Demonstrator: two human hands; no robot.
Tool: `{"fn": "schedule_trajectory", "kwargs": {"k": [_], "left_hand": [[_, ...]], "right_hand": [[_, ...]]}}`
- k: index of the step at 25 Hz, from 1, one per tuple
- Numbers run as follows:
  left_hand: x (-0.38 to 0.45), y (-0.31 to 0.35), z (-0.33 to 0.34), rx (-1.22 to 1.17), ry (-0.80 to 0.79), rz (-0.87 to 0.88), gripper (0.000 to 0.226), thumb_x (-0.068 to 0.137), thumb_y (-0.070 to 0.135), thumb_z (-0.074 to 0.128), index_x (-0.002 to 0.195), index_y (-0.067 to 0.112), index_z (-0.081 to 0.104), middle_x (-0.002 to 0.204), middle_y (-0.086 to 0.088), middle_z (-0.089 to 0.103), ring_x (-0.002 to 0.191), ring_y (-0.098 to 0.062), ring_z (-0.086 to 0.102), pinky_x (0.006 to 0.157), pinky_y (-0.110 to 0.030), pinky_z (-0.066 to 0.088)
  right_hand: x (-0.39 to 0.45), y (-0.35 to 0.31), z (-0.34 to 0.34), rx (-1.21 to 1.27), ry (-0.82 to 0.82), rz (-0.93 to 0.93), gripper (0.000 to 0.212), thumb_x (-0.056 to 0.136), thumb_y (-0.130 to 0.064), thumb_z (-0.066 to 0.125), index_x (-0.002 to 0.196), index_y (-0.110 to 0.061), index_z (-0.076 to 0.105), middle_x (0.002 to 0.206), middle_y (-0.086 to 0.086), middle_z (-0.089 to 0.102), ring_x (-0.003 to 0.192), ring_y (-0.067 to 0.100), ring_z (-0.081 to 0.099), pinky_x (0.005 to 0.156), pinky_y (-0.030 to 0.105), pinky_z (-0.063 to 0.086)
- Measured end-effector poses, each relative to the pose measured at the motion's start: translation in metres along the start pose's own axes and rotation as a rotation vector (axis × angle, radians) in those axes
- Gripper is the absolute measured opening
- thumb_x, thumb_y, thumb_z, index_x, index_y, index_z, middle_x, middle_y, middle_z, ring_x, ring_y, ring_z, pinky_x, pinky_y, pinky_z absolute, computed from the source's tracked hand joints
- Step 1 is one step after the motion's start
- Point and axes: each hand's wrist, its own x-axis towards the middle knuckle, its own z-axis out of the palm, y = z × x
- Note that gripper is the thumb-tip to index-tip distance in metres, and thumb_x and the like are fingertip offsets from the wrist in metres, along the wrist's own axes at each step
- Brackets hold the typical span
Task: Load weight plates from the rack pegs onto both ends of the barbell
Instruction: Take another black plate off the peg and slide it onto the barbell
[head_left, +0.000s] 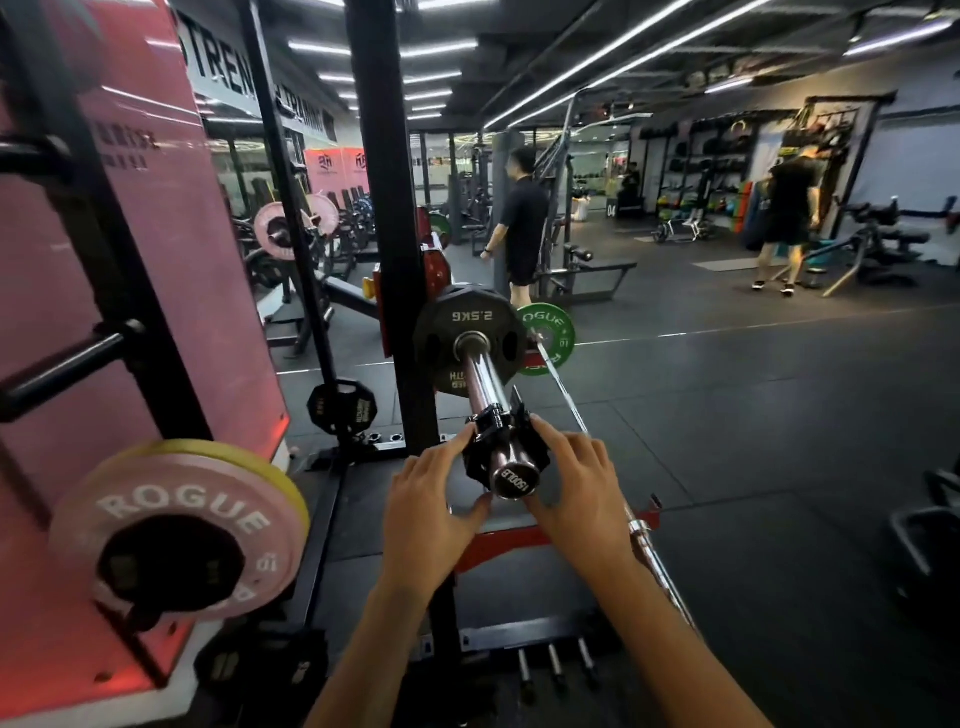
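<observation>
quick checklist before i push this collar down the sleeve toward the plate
1. Collar on the sleeve: ok. The black collar sits round the barbell sleeve, near its end cap.
2. Both hands on it: ok. The left hand and right hand hold the collar from either side.
3. Plate loaded: ok. The black 2.5KG plate is on the sleeve, far up it.
4. Path clear: ok. Bare sleeve shows between collar and plate.
5. Collar latch open: cannot tell, the fingers cover it.
6. Far end loaded: a green plate shows beyond, but whether it sits on this bar cannot be told.
</observation>
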Motion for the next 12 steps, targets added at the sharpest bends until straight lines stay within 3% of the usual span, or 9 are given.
{"fn": "schedule_trajectory", "kwargs": {"k": [3, 5, 9, 12], "left_hand": [[0.023, -0.02, 0.023, -0.057, 0.005, -0.059, 0.087, 0.069, 0.033, 0.086, 0.145, 0.029, 0.043, 0.123, 0.009, 0.062, 0.1, -0.013, 0.058, 0.09, -0.044, 0.052], [0.043, -0.034, 0.037, -0.104, -0.013, -0.097, 0.086, 0.071, 0.037, 0.081, 0.146, 0.032, 0.039, 0.132, 0.01, 0.058, 0.113, -0.012, 0.056, 0.097, -0.043, 0.05], [0.082, -0.058, 0.055, -0.104, -0.039, -0.132, 0.078, 0.075, 0.048, 0.065, 0.147, 0.034, 0.039, 0.133, 0.012, 0.056, 0.12, -0.009, 0.051, 0.101, -0.028, 0.039], [0.11, -0.075, 0.065, -0.145, -0.054, -0.157, 0.075, 0.076, 0.059, 0.056, 0.146, 0.036, 0.041, 0.133, 0.016, 0.056, 0.118, -0.004, 0.051, 0.099, -0.027, 0.041]], "right_hand": [[0.027, 0.014, 0.017, 0.06, -0.026, -0.021, 0.085, 0.068, -0.013, 0.08, 0.143, -0.025, 0.041, 0.111, 0.001, 0.058, 0.104, 0.019, 0.045, 0.084, 0.043, 0.05], [0.05, 0.025, 0.031, 0.043, -0.05, -0.048, 0.083, 0.069, -0.021, 0.08, 0.142, -0.025, 0.042, 0.112, 0.001, 0.059, 0.103, 0.02, 0.046, 0.085, 0.041, 0.048], [0.091, 0.039, 0.059, 0.024, -0.077, -0.023, 0.076, 0.073, -0.036, 0.073, 0.142, -0.026, 0.043, 0.115, 0.0, 0.06, 0.106, 0.02, 0.047, 0.088, 0.041, 0.047], [0.118, 0.05, 0.083, 0.058, -0.072, -0.007, 0.074, 0.077, -0.033, 0.075, 0.143, -0.026, 0.043, 0.114, 0.0, 0.059, 0.106, 0.019, 0.046, 0.089, 0.039, 0.047]]}}
